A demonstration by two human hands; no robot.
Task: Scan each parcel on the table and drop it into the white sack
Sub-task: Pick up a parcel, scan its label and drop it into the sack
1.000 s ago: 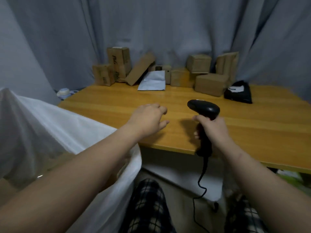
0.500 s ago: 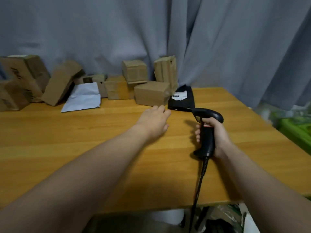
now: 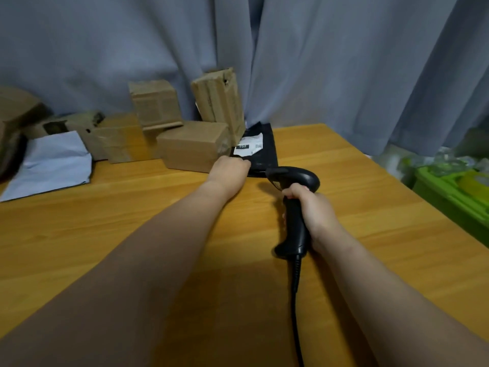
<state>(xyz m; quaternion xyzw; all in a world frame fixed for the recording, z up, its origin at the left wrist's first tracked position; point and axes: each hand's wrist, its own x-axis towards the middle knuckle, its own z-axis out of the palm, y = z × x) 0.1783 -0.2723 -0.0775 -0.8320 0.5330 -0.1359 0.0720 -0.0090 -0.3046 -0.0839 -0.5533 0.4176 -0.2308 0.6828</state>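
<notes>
Evidently much is left: the black parcel [image 3: 267, 154] at twelve o'clock is touched by the curled left hand [image 3: 229, 169], though whether it is gripped cannot be told. The scanner [image 3: 293, 177] is clasped by the right hand [image 3: 316, 213], and the boxes [image 3: 194, 145] at eleven o'clock are judged unscanned.

Orange-brown wooden surface [image 3: 370, 207]. Along the far edge is a cluster of brown cardboard boxes [image 3: 194, 145], some stacked, with a tall box [image 3: 219, 99] upright at the right end. White mailer [image 3: 50, 165] lies flat at left. Black parcel [image 3: 266, 152] with a white label lies flat just right of the boxes.
</notes>
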